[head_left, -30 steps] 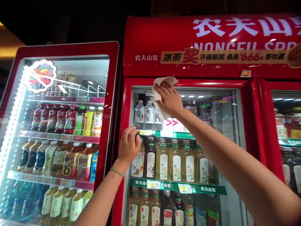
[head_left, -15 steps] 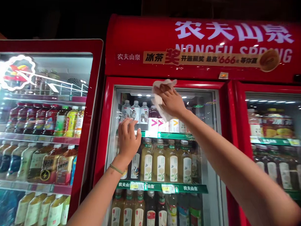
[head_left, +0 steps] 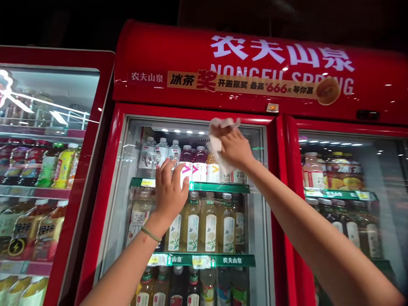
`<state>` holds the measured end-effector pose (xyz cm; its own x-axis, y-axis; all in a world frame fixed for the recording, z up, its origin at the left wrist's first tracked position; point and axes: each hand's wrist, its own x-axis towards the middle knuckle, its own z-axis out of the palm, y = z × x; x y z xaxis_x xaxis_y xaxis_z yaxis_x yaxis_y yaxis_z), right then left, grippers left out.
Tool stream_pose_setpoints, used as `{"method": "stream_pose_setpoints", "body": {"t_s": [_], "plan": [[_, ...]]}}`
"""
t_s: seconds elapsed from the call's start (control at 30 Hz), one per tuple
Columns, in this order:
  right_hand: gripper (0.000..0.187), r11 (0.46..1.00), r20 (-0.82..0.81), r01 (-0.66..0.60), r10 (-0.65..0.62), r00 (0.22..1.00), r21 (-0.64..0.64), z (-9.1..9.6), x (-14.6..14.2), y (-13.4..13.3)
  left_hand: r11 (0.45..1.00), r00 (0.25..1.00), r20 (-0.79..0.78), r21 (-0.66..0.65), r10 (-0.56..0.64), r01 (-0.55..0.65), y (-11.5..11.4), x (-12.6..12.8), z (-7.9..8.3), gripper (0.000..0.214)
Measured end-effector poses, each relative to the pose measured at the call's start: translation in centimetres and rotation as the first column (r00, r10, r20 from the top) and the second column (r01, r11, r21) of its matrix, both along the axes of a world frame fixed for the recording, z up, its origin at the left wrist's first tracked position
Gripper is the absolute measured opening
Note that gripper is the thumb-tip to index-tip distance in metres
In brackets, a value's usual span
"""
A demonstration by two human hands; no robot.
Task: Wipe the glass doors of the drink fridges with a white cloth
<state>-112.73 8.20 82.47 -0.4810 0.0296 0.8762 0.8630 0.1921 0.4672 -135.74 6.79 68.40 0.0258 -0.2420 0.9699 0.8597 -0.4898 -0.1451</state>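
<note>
Right grip holds cloth near door's top edge.

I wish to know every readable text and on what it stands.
"农夫山泉", large and small: red header
"NONGFU SPRING", partly covered: same header
"冰茶 奖 开盖赢奖 最高¥666元 等你赢": banner
"农夫山泉": green shelf edge
"茶π": bottle label
"焕神": two bottles, left fridge
Too small or blurred: price tags, most other bottle labels
</note>
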Motion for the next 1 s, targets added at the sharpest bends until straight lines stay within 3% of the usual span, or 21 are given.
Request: {"method": "stream_pose_setpoints", "body": {"t_s": [0.07, 0.1, 0.23, 0.37, 0.5, 0.57, 0.7, 0.87, 1.0], "plan": [[0.059, 0.997, -0.219, -0.032, 0.047, 0.975, 0.071, -0.1, 1.4, 0.2, 1.000, 1.000, -0.022, 0.002, -0.021, 0.021, -0.1, 1.6, 0.0, 0.039], [0.061, 0.995, -0.254, -0.039, 0.061, 0.965, 0.093, -0.2, 2.0, 0.3, 1.000, 0.999, -0.026, -0.003, -0.020, 0.020, -0.1, 2.3, 0.0, 0.039], [0.063, 0.998, -0.097, 0.033, -0.028, 0.995, 0.050, -0.6, 4.2, 0.2, 0.998, 0.994, -0.089, -0.015, 0.061, -0.063, 0.4, 4.1, -0.3, 0.037], [0.066, 0.997, -0.403, 0.048, -0.019, 0.915, 0.062, -1.1, 5.4, 0.2, 0.994, 0.990, -0.082, -0.007, 0.112, -0.113, 0.6, 4.3, -0.4, 0.037], [0.067, 0.996, -0.271, 0.079, -0.067, 0.960, 0.034, -1.6, 5.5, 0.1, 0.988, 0.987, -0.075, -0.039, 0.144, -0.147, 0.4, 4.4, -0.4, 0.038], [0.068, 0.992, -0.301, 0.130, -0.124, 0.945, -0.001, -2.0, 5.5, -0.1, 0.985, 0.983, -0.082, -0.047, 0.163, -0.167, 0.2, 4.5, -0.5, 0.037], [0.071, 0.986, -0.502, 0.165, -0.149, 0.852, -0.013, -4.5, 5.2, -0.4, 0.982, 0.979, -0.102, -0.053, 0.177, -0.183, 0.2, 4.4, -0.6, 0.039], [0.071, 0.986, -0.315, 0.149, -0.163, 0.935, -0.069, -8.2, 5.3, -1.0, 0.983, 0.978, -0.124, -0.046, 0.170, -0.177, 0.4, 4.1, -0.8, 0.043], [0.077, 0.984, -0.368, 0.161, -0.180, 0.912, -0.083, -10.7, 5.6, -1.3, 0.987, 0.980, -0.133, -0.048, 0.147, -0.154, 0.5, 4.0, -0.9, 0.046]]}}
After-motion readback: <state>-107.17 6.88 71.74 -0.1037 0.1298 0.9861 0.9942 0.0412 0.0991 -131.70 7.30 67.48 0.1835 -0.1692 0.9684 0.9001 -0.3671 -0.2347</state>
